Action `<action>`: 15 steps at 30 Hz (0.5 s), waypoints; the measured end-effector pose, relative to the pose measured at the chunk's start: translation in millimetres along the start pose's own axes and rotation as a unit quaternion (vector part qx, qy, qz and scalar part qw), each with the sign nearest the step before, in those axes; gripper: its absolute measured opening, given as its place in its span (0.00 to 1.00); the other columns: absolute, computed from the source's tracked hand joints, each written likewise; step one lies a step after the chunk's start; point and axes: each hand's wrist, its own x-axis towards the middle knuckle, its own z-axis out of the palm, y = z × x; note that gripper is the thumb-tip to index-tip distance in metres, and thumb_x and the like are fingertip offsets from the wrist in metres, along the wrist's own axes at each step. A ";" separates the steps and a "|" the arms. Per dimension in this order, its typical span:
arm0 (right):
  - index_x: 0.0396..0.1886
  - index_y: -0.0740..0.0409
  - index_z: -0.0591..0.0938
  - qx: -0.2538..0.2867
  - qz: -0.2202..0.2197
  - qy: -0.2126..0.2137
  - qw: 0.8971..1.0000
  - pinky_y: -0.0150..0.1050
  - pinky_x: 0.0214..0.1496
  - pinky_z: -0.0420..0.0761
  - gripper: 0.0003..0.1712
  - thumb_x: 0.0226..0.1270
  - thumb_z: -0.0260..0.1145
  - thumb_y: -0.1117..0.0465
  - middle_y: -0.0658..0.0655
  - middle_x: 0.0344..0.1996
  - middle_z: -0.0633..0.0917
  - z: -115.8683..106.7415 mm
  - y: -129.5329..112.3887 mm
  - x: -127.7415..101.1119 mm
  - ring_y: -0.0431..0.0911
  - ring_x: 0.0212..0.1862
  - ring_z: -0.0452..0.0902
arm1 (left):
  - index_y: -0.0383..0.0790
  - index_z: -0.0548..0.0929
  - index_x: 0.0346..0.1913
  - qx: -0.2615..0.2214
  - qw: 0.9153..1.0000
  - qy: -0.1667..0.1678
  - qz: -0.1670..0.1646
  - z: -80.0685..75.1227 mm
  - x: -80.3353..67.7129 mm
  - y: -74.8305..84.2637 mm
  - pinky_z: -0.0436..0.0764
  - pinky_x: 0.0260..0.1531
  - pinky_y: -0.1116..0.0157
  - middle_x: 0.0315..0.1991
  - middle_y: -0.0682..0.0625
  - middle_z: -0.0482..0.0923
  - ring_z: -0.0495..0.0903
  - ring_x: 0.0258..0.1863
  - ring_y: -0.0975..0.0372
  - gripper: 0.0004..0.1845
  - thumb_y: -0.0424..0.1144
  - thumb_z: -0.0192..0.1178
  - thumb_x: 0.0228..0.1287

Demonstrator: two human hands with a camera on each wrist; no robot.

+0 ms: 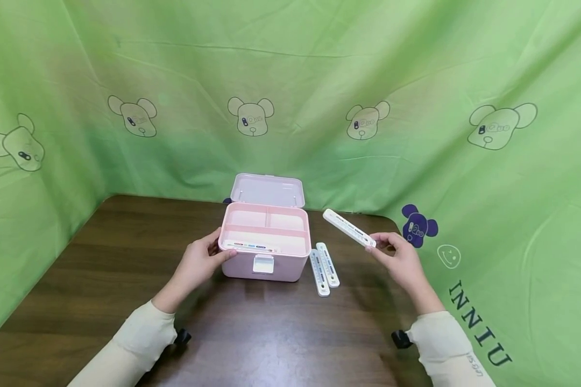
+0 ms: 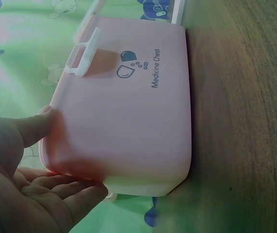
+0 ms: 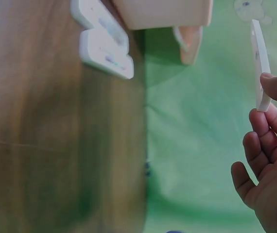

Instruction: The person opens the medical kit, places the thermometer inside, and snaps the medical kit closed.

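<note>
Between the right hand point(image 1: 401, 262) and the open pink box point(image 1: 265, 257) two white strips point(image 1: 324, 264) lie on the table (side by side) — above them, free air.

Pink chest point(image 1: 266, 258), white strips point(image 1: 323, 264), green bear-print cloth point(image 1: 319, 80), brown table point(image 1: 271, 333).
</note>
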 end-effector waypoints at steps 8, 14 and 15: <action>0.50 0.56 0.87 -0.019 -0.052 -0.038 0.998 0.28 0.48 0.78 0.15 0.64 0.76 0.60 0.54 0.42 0.85 -6.7 -24.6 15.2 0.49 0.45 0.79 | 0.35 0.68 0.76 -0.003 1.000 0.000 0.000 -0.7 -1.1 -1.7 0.85 0.54 0.56 0.62 0.40 0.81 0.83 0.59 0.53 0.42 0.48 0.73 0.64; 0.47 0.54 0.88 -0.066 -0.089 -0.065 0.992 0.35 0.51 0.78 0.15 0.61 0.78 0.61 0.51 0.42 0.86 -8.4 -37.0 21.0 0.47 0.46 0.77 | 0.34 0.68 0.76 0.002 1.000 -0.003 0.002 -0.4 0.0 -1.9 0.85 0.54 0.55 0.63 0.39 0.80 0.83 0.60 0.52 0.42 0.48 0.73 0.64; 0.47 0.54 0.88 -0.069 -0.097 -0.069 0.990 0.38 0.51 0.77 0.15 0.60 0.79 0.61 0.51 0.42 0.86 -8.8 -39.3 22.4 0.46 0.46 0.77 | 0.33 0.68 0.75 0.003 1.000 -0.001 0.004 -0.2 0.1 -1.8 0.85 0.54 0.55 0.63 0.38 0.80 0.83 0.60 0.51 0.42 0.47 0.73 0.64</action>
